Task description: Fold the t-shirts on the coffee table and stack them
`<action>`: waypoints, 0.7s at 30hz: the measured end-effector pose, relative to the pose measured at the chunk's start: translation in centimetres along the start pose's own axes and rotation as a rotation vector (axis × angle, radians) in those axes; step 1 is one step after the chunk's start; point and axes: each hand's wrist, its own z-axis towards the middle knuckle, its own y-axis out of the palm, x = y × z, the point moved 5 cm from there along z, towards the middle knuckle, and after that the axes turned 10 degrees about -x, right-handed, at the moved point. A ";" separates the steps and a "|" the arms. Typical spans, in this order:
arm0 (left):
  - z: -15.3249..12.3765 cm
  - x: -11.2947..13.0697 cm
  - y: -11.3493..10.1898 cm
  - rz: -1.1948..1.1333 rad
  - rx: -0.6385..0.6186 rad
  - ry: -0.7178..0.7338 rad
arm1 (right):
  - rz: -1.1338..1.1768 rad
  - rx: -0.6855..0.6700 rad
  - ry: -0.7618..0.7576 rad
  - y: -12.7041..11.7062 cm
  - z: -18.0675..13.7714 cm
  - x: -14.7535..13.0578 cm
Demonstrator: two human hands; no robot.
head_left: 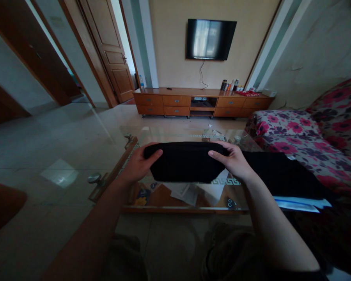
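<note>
A folded black cloth [187,162] lies on the glass coffee table [134,142] in front of me. My left hand [140,164] grips its left end, thumb on top and fingers wrapped under. My right hand [232,160] holds its right end the same way, thumb lying across the top. A second black garment [280,177] is spread to the right, running from the table toward the sofa.
Papers [190,191] show beneath the glass. A floral sofa [310,132] stands on the right. A wooden TV cabinet [201,102] and a wall TV [210,39] are at the back. Tiled floor [61,148] and wooden doors [111,50] lie to the left.
</note>
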 end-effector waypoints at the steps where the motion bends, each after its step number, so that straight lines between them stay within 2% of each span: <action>1: 0.0 0.8 -0.4 0.083 0.012 0.083 | -0.097 0.027 -0.070 -0.2 0.1 -0.8; 3: -0.4 1.2 -0.4 0.243 -0.001 0.229 | -0.289 0.041 -0.159 -0.4 -0.1 -1.2; 5: -1.2 -0.3 0.4 0.394 -0.044 0.316 | -0.458 0.008 -0.163 -0.2 -0.6 0.3; 7: -2.2 -3.4 1.9 0.532 -0.117 0.330 | -0.598 -0.082 -0.095 0.5 -1.4 3.4; 10: -4.5 -8.7 4.9 0.684 -0.373 0.301 | -0.741 -0.302 0.029 2.0 -3.3 8.6; 13: -7.3 -11.5 6.4 0.716 -0.538 0.294 | -0.793 -0.462 0.115 3.0 -5.5 11.6; 17: -9.7 -11.7 6.2 0.663 -0.621 0.243 | -0.834 -0.549 0.235 3.6 -7.7 12.1; 19: -10.0 -11.1 6.3 0.656 -0.655 0.207 | -0.827 -0.580 0.295 3.9 -7.9 11.8; 21: -9.4 -10.5 6.8 0.674 -0.635 0.169 | -0.822 -0.539 0.339 4.0 -7.2 11.6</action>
